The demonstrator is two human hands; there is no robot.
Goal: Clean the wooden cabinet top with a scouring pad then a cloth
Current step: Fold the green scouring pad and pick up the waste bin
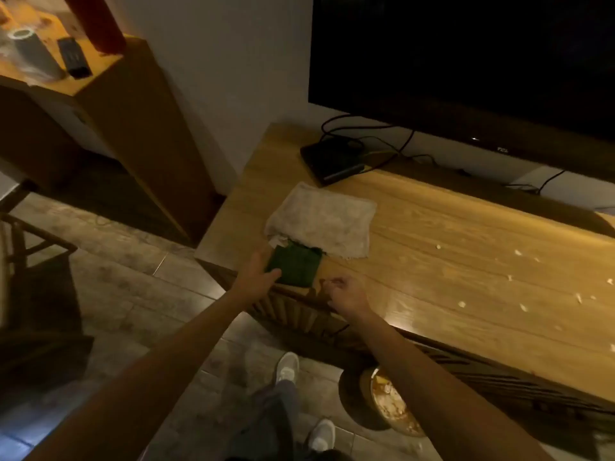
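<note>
Two cleaning things lie at the near left corner of the wooden counter (432, 221): the green scouring pad (296, 266) and the pale cloth (322, 219), the pad's far edge tucked just under the cloth. I have my left hand (258, 272) on the pad's left side, thumb across its near corner, grip closing on it; whether it is lifted I cannot tell. My right hand (346, 292) hovers loosely curled at the front edge, grasping nothing. I judge the pad comes first. Pale crumbs (519, 252) scatter to the right, with open wood there; the black box (332, 159) and its cables crowd the back.
</note>
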